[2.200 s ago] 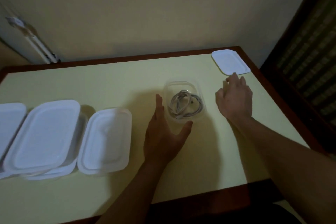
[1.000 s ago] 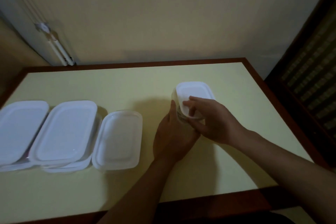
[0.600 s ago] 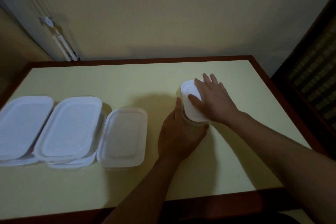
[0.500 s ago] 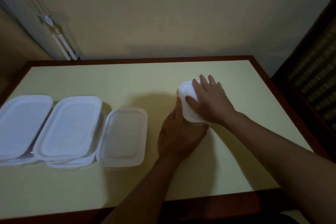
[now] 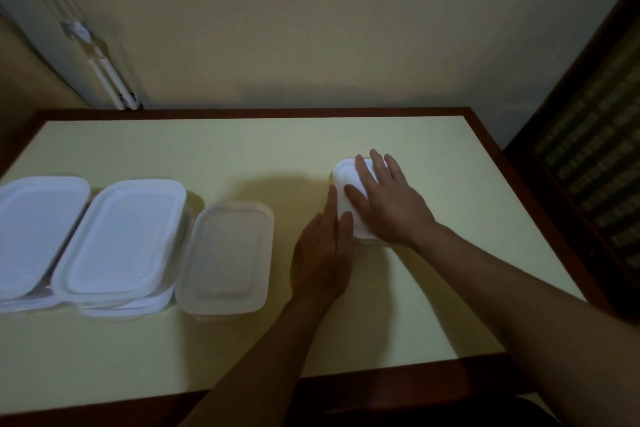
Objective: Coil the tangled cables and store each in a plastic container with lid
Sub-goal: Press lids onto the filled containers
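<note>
White lid [image 5: 343, 177] sits on small plastic container [image 5: 370, 242], right of centre frame. My right hand [image 5: 384, 204] spread flat on top, probably pressing the seal shut. Left hand [image 5: 322, 253], fingers straight, braces near-left wall against sliding. Cable hidden. Other lidded containers [image 5: 121, 239] at left of table [image 5: 450, 288].

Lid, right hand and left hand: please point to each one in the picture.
lid [image 5: 343, 174], head view, bare far-left corner.
right hand [image 5: 389, 210], head view, back of hand.
left hand [image 5: 320, 262], head view, back of hand.
</note>
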A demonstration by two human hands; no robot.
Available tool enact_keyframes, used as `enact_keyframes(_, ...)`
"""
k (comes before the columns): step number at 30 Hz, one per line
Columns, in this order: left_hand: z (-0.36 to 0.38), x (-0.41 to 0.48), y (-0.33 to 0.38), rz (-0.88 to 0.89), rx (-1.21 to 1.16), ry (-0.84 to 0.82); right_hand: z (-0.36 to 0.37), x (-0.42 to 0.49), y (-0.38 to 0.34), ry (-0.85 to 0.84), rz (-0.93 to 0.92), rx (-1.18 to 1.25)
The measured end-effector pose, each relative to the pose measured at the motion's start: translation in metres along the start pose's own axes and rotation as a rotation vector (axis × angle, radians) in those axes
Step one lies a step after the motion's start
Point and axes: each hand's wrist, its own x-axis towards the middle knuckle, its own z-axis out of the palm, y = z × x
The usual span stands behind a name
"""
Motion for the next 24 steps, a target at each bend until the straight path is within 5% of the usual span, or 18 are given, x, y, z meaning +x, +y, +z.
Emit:
enact_keyframes(12, -0.006, -0.021, 0.012, -0.033, 0.012, -0.017, 0.009, -0.056, 0.0, 0.052, -0.01, 0.008)
enact_keyframes(19, -0.014, -0.029, 0.019, -0.112, 0.065, -0.109, 0.012, -0.087, -0.009, 0.159, 0.339, 0.238)
enact_keyframes(24, -0.024, -0.038, 0.036, -0.081, 0.123, -0.13, -0.004, -0.105, -0.014, 0.131, 0.346, 0.368)
